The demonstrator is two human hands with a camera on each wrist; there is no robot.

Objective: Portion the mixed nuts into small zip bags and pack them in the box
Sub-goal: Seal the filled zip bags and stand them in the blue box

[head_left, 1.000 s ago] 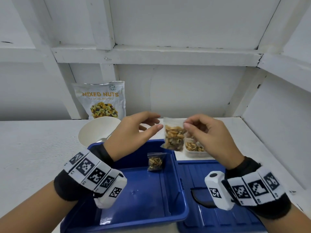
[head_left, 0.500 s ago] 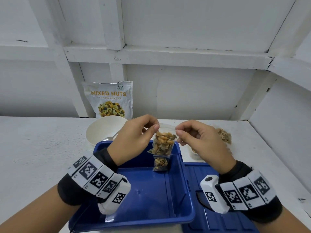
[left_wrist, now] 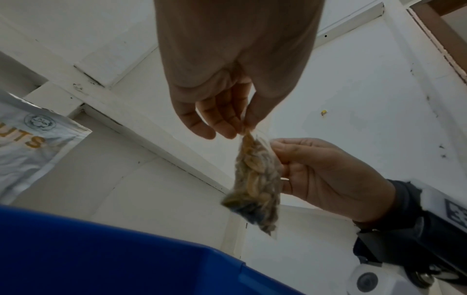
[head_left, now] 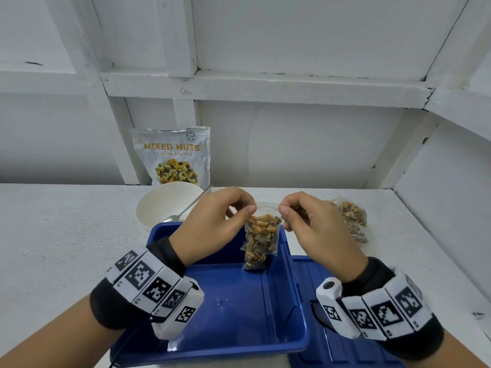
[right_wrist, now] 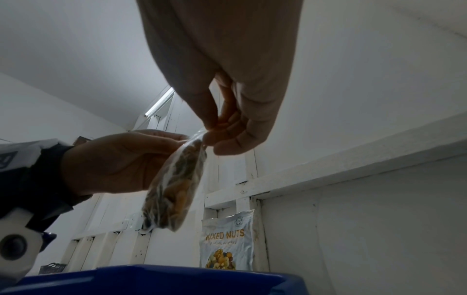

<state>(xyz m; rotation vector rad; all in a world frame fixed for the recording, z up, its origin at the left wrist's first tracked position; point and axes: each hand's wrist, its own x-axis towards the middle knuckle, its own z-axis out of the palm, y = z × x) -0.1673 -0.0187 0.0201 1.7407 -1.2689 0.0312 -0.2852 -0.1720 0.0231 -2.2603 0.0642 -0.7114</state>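
Since a second ago my left hand (head_left: 212,221) has closed in to join the right hand (head_left: 313,229) on the zip bag (head_left: 261,235).
I see both pinching its top corners, the filled bag hanging over the blue box (head_left: 233,314); a second small bag (head_left: 254,260) lies inside, the lid (head_left: 334,351) to the right, then the bowl (head_left: 164,203) and, farthest, the mixed nuts pouch (head_left: 172,155) on the counter (head_left: 66,235).
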